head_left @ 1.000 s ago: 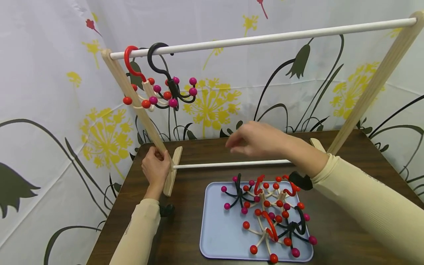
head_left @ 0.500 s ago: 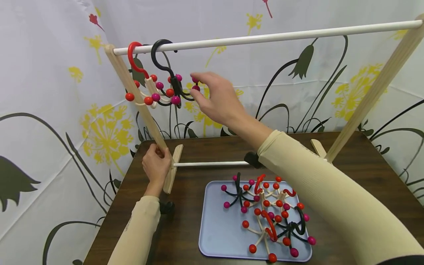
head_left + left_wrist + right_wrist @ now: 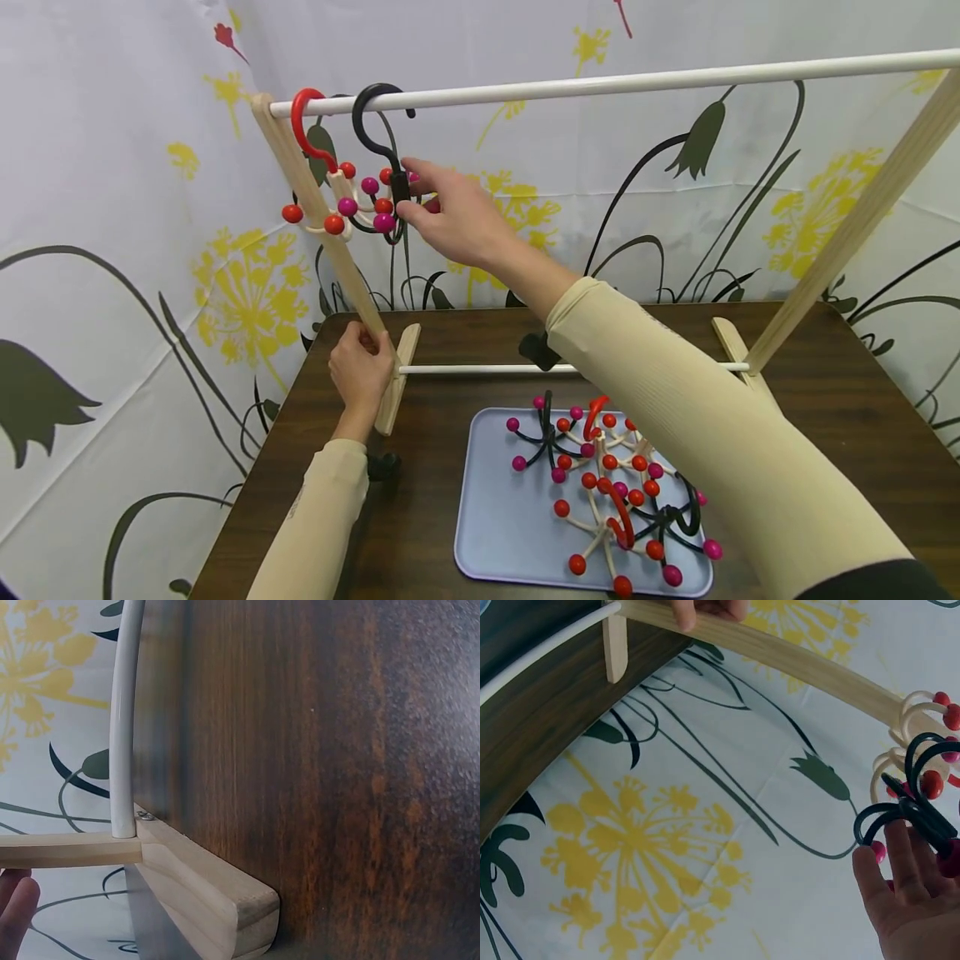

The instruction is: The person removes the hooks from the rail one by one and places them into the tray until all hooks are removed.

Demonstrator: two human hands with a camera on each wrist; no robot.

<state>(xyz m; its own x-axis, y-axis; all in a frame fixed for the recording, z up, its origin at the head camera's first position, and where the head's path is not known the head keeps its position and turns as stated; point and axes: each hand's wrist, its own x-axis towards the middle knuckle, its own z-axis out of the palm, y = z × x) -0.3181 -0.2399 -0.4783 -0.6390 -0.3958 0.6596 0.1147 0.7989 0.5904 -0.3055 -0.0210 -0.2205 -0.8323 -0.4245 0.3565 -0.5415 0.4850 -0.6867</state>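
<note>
In the head view my left hand (image 3: 362,367) grips the left wooden post (image 3: 347,271) low down; its fingertips (image 3: 16,915) touch that post in the left wrist view. My right hand (image 3: 453,215) is up at a black hanger (image 3: 400,190) with a hook top and several curved arms tipped with pink balls. Thumb and forefinger straddle its stem, and the fingers (image 3: 907,862) reach out straight among the black arms. The hook still hangs over the white top rod (image 3: 600,87). Close on its left hangs a red-hooked hanger (image 3: 313,150) with pale arms and red balls.
A pale blue tray (image 3: 487,542) on the dark wooden table (image 3: 420,533) holds several more hangers, black and red-hooked. A white lower rod (image 3: 480,369) joins the rack's feet. The right post (image 3: 855,225) stands across the table. A flowered curtain (image 3: 510,42) hangs behind.
My right hand has risen leftward from above the lower rod to the black hanger, its fingers coming around the stem. My left hand stays on the post.
</note>
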